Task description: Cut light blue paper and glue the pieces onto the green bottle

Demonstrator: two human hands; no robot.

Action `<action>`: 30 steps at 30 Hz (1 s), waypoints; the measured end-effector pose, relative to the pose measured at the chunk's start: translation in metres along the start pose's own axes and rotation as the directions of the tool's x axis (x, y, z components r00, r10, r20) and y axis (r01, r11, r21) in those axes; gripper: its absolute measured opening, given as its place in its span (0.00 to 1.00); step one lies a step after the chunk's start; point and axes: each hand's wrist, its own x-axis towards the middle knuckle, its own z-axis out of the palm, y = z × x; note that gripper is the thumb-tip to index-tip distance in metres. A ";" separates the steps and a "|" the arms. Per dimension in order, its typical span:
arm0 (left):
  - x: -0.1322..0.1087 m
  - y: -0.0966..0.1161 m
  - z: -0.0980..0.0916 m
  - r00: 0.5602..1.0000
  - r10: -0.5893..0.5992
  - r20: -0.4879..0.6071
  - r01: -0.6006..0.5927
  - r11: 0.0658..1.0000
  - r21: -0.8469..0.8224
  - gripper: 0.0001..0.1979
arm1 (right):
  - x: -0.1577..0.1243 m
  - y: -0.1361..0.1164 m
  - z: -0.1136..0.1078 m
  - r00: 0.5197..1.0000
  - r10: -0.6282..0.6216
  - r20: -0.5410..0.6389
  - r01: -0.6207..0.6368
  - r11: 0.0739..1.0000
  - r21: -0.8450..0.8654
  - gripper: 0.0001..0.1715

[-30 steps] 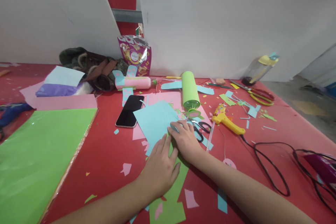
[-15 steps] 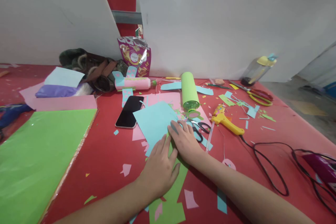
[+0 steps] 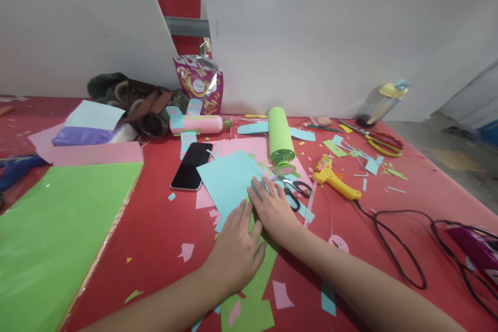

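Note:
A light blue sheet of paper (image 3: 223,179) lies in the middle of the table. My left hand (image 3: 236,251) rests at its lower edge, fingers stretched out, thumb apart. Just right of it, my right hand (image 3: 274,208) lies flat on the paper's right side, and the fingertips of both hands nearly meet. Green paper (image 3: 266,264) shows beneath and below the hands. Beyond my right hand are black-handled scissors (image 3: 293,199), partly among paper scraps, and a green paper-wrapped bottle (image 3: 280,135) on its side with blue paper strips at both sides.
Left of the blue sheet lies a phone (image 3: 192,166). A yellow glue gun (image 3: 336,181) with a black cord (image 3: 392,212) is at right. Behind stand a pink-wrapped bottle (image 3: 198,124) and a snack bag (image 3: 200,83). Green sheets (image 3: 66,228) cover the left; larger scissors (image 3: 383,145) lie far right.
Both hands keep their place on the blue paper. The view has shifted very slightly; nothing else has visibly moved.

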 end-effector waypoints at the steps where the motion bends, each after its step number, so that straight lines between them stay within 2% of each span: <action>1: 0.000 0.000 0.000 1.000 0.000 -0.001 0.000 1.000 0.004 0.19 | 0.000 0.000 0.001 1.000 -0.003 -0.006 0.003 1.000 -0.004 0.21; 11: 0.000 -0.001 0.001 1.000 0.017 -0.011 -0.016 0.999 0.042 0.20 | -0.003 -0.001 0.003 0.997 -0.031 -0.078 0.029 0.999 -0.027 0.18; 19: 0.000 0.000 0.000 1.000 0.012 -0.008 -0.011 0.998 0.057 0.20 | -0.002 -0.002 0.002 0.998 -0.006 -0.069 0.003 0.999 -0.046 0.18; 30: 0.000 -0.002 0.002 1.000 0.007 -0.002 -0.007 1.000 0.022 0.20 | -0.004 -0.002 0.003 0.992 -0.041 -0.122 0.041 0.999 0.003 0.16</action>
